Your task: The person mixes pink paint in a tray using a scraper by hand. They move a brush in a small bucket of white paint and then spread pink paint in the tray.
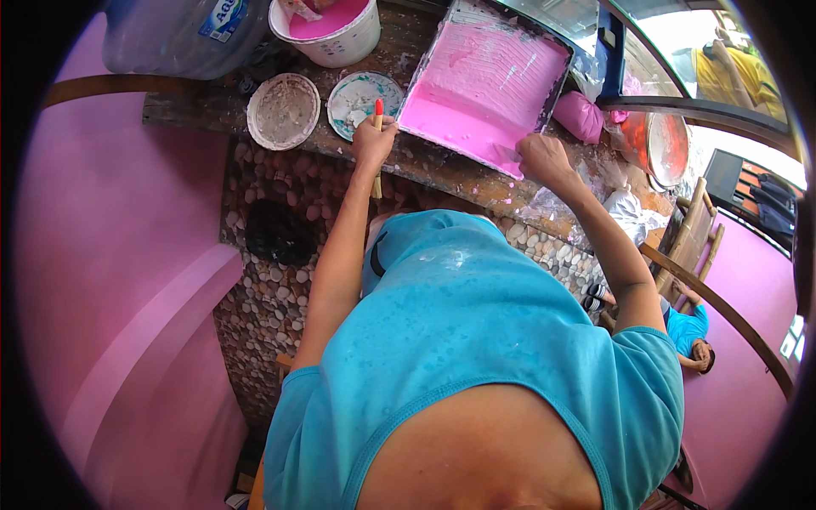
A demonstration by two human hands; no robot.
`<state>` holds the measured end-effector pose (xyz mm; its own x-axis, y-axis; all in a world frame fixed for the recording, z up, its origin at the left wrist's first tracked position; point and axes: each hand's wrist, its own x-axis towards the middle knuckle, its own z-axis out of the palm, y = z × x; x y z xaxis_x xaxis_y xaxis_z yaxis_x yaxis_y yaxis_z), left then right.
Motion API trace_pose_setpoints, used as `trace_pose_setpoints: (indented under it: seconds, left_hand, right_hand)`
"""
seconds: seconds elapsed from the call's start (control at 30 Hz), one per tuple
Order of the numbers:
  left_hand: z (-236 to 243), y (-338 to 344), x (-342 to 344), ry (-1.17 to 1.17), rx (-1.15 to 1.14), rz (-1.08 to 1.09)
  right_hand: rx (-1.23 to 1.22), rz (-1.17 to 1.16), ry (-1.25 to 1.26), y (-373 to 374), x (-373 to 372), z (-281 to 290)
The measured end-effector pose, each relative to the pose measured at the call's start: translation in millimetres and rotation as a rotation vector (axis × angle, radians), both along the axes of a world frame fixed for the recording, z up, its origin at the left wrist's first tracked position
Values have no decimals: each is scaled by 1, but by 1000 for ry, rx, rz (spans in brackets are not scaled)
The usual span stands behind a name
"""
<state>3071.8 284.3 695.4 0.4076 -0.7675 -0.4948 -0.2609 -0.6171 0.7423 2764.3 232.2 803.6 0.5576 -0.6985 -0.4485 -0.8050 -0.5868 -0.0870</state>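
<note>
My left hand (374, 143) is closed around a slim pale wooden handle (377, 183) with a red end (378, 107) sticking up; its working end cannot be made out. It is beside a round lid (361, 98) smeared with white and teal. My right hand (546, 159) is closed at the near right corner of a paint tray (453, 151). From its fingers a greyish blade, seemingly a putty knife (507, 155), reaches over the tray's edge. Wet pink paint (463, 119) pools in the tray's near part, and a thinner coat covers the ribbed slope.
Beyond the lids stands a white bucket (340, 44) of pink paint. A clear water jug (183, 38) is at the far left. Right of the tray are a pink bag (579, 117), an orange-stained container (663, 146) and white plastic (631, 217). Another person (690, 330) is at right.
</note>
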Motion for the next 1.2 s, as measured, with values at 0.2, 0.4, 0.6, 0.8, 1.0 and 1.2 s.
trace_pose_setpoints:
  seconds: [0.2,0.4,0.6,0.8,1.0,1.2]
  left_hand:
    - [0,0,0,8,0,-23]
    - [5,-1,0,42,-8,-19]
    - [9,-1,-3,17,-37,-9]
    - [7,-1,-1,34,-57,-38]
    - [2,-1,0,41,-78,-37]
    - [0,0,0,37,-84,-26]
  right_hand:
    - [-59,-114,-272,-14,50,-1]
    - [-38,-150,-158,-5,30,-9]
    - [-217,-218,-121,16,-10,14]
    - [-121,-117,-165,32,-2,10]
    - [-272,-118,-255,2,20,2]
    - [-222,12,-138,9,12,1]
